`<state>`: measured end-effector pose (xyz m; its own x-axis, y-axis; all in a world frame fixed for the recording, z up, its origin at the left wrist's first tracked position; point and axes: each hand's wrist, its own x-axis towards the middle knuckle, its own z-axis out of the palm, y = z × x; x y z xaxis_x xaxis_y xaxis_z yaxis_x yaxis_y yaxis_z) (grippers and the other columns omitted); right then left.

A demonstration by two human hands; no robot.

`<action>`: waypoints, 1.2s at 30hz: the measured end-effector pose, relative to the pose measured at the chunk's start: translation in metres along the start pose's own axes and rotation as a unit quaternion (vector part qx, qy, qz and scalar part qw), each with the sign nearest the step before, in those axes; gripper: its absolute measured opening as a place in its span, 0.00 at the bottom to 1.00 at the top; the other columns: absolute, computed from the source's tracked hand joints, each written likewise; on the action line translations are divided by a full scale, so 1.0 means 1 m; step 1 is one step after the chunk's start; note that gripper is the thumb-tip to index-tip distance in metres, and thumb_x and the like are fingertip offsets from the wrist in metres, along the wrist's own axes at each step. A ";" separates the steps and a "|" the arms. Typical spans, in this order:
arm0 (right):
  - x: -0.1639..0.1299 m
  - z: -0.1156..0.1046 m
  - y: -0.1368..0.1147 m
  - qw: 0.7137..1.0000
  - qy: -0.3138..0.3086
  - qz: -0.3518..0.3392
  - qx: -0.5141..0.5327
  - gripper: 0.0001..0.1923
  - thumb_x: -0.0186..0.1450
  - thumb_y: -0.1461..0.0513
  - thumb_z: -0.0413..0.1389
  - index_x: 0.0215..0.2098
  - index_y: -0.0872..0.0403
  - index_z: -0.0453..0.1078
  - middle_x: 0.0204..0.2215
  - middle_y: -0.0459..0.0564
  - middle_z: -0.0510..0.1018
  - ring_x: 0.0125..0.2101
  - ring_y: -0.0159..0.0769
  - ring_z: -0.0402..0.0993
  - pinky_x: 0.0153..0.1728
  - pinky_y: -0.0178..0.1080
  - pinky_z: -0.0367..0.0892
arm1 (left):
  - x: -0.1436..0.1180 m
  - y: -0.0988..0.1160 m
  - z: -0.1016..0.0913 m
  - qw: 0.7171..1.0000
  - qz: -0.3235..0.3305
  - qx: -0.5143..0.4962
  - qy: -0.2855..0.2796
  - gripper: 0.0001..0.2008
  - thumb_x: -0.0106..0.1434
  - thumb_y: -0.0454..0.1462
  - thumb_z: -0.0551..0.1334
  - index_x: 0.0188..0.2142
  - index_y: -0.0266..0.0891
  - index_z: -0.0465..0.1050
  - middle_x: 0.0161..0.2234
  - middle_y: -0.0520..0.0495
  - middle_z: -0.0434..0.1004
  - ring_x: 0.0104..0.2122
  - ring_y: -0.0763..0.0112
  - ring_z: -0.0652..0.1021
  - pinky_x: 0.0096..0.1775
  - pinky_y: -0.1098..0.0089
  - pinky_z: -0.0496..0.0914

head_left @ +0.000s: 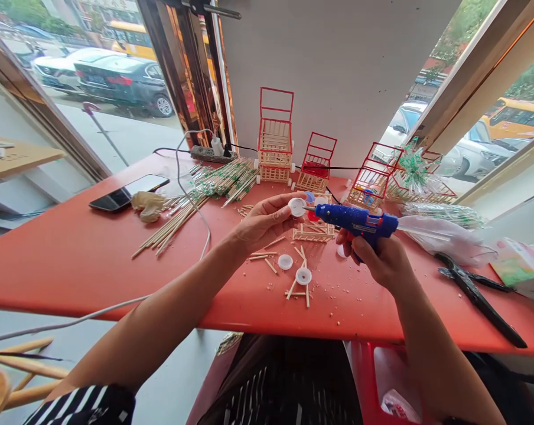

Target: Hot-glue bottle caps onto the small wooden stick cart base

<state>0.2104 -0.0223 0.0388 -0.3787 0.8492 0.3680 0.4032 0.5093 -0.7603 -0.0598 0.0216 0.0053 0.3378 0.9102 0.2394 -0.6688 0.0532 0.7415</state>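
Between thumb and fingers, my left hand (269, 217) pinches a white plastic bottle cap (298, 207), its hollow side turned toward the camera. My right hand (384, 257) grips a blue hot glue gun (355, 221), whose nozzle points left at the cap, right by its rim. Behind the two hands sits a small frame of wooden sticks (313, 233), partly hidden, with a red cap and a blue cap near it. Below the hands, one white cap (285, 262) lies on the red table, and another white cap (303, 276) rests over short crossed sticks (306, 295).
Small stick-built carts (276, 147) with red handles stand along the back. Bundled sticks (214, 189), a phone (129, 192) and a power strip (211, 154) are on the left of the red table (94, 254). Black-handled cutters (479, 298) lie at right. A white cable (194, 206) crosses the left side.
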 end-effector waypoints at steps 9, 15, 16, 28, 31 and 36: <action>0.002 0.010 0.004 1.000 -0.002 -0.021 -0.004 0.22 0.76 0.45 0.53 0.39 0.54 0.75 0.27 0.47 0.77 0.22 0.30 0.68 0.22 0.35 0.63 | -0.002 -0.007 0.004 0.999 -0.026 -0.023 -0.018 0.20 0.54 0.36 0.82 0.46 0.35 0.87 0.37 0.44 0.85 0.31 0.75 0.81 0.38 0.75 0.78; 0.002 0.013 0.002 1.000 -0.015 -0.020 -0.007 0.22 0.76 0.46 0.52 0.38 0.54 0.76 0.25 0.48 0.76 0.21 0.31 0.67 0.22 0.36 0.62 | -0.001 -0.008 0.005 0.999 -0.023 -0.025 -0.032 0.21 0.52 0.37 0.83 0.45 0.33 0.87 0.34 0.46 0.85 0.30 0.76 0.80 0.37 0.76 0.78; 0.002 0.013 0.003 1.000 -0.017 -0.019 -0.009 0.23 0.76 0.46 0.52 0.38 0.54 0.76 0.25 0.48 0.76 0.21 0.31 0.67 0.22 0.36 0.62 | -0.001 -0.008 0.005 0.999 -0.021 -0.024 -0.032 0.21 0.52 0.37 0.83 0.45 0.33 0.87 0.34 0.45 0.85 0.30 0.76 0.80 0.37 0.76 0.78; -0.004 0.008 0.009 1.000 0.012 -0.004 -0.023 0.22 0.75 0.45 0.54 0.40 0.54 0.76 0.29 0.49 0.78 0.22 0.31 0.69 0.24 0.36 0.64 | 0.000 -0.008 0.005 0.999 -0.021 -0.023 -0.010 0.21 0.49 0.38 0.84 0.42 0.35 0.88 0.36 0.45 0.87 0.29 0.76 0.82 0.36 0.76 0.79; -0.005 0.011 0.009 0.999 0.023 0.001 -0.026 0.22 0.75 0.45 0.54 0.40 0.54 0.76 0.28 0.49 0.79 0.22 0.31 0.69 0.24 0.36 0.65 | 0.000 -0.008 0.005 0.999 -0.025 -0.023 -0.010 0.21 0.49 0.38 0.84 0.42 0.35 0.88 0.35 0.46 0.86 0.29 0.77 0.81 0.36 0.77 0.79; -0.004 0.014 0.007 0.999 0.017 0.010 -0.050 0.20 0.74 0.48 0.55 0.39 0.55 0.77 0.26 0.50 0.79 0.21 0.32 0.69 0.24 0.36 0.65 | 0.000 -0.007 0.007 0.999 -0.022 -0.016 -0.021 0.22 0.50 0.39 0.84 0.43 0.33 0.88 0.34 0.46 0.85 0.29 0.77 0.80 0.36 0.77 0.79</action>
<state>0.2032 -0.0245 0.0249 -0.3417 0.8627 0.3727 0.4925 0.5022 -0.7108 -0.0507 0.0181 0.0038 0.3943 0.8889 0.2331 -0.6734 0.1069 0.7315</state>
